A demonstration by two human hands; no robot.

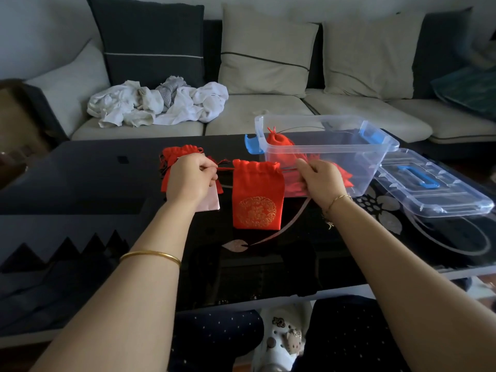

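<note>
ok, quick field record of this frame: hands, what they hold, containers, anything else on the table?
left hand: pinches the drawstring at the pouch's left
right hand: pinches the drawstring at its right
red pouch: between the hands, mouth gathered, gold emblem in front
clear box: open, red pouches inside
lid: off, flat, right of box
red pile, pink pouch: behind left hand
table: black, glossy

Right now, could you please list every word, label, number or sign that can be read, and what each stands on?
No text can be read.
On the red drawstring pouch: a round gold emblem, perhaps with a character in its middle, too blurred to read.
On the clear storage box and its lid: no label shows.
</note>
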